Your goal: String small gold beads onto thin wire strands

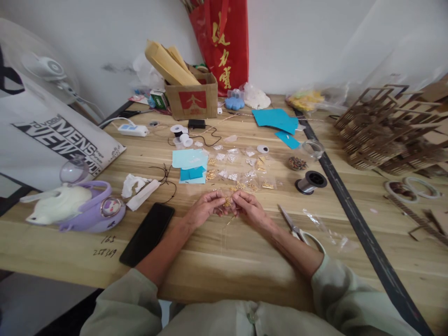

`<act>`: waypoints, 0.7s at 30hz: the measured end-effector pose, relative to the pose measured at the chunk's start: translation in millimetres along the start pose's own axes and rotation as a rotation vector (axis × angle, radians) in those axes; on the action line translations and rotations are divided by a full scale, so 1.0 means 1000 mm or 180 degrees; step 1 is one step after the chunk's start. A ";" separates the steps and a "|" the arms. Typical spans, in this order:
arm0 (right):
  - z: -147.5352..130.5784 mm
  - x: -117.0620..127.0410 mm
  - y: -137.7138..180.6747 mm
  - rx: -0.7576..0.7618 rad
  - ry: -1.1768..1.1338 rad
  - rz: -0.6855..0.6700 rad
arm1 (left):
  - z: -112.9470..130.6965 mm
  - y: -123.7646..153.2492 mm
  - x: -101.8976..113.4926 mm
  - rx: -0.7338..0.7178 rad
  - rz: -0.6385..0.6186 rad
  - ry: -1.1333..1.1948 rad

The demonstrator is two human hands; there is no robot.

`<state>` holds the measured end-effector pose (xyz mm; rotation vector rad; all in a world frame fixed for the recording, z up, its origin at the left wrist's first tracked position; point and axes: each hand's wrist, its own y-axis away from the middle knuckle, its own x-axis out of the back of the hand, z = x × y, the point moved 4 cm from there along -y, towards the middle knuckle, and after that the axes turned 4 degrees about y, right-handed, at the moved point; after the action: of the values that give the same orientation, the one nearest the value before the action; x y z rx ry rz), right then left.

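Note:
Over the table's middle, my left hand (206, 205) and my right hand (249, 208) are close together. Both pinch a small clear bag of gold beads (227, 202) from either side. Below the bag hangs a thin clear thread with a few gold beads (230, 221) on it; which fingers hold the thread, I cannot tell. Just beyond my hands lie several small plastic bags (233, 176) with silver and gold bits. Light-blue sheets (185, 158) sit to their left.
Scissors (296, 228) and a wire spool (311, 182) are on the right, near a jar of dark beads (297, 163). A black phone (147, 233) lies by my left forearm. Wooden baskets (381, 126) are stacked far right; a cardboard box (194, 100) stands behind.

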<state>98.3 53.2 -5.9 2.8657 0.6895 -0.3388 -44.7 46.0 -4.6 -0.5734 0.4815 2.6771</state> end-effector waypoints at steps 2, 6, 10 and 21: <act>0.002 -0.001 0.000 0.0012 -0.0100 -0.0119 | 0.000 0.000 0.000 0.0011 -0.0016 0.0059; 0.003 -0.002 0.000 0.0084 -0.0223 -0.0254 | -0.001 0.000 0.000 0.0024 -0.0053 0.0134; 0.002 -0.002 0.000 0.0104 -0.0249 -0.0334 | -0.002 -0.001 0.001 0.0023 -0.0066 0.0171; -0.016 0.000 0.006 0.0494 0.0550 0.0455 | -0.001 0.000 0.003 -0.0127 0.0248 -0.0124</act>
<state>103.5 51.3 10.0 3.0983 0.5012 -0.1303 -46.9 46.4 -6.5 -0.5228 0.4494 2.7722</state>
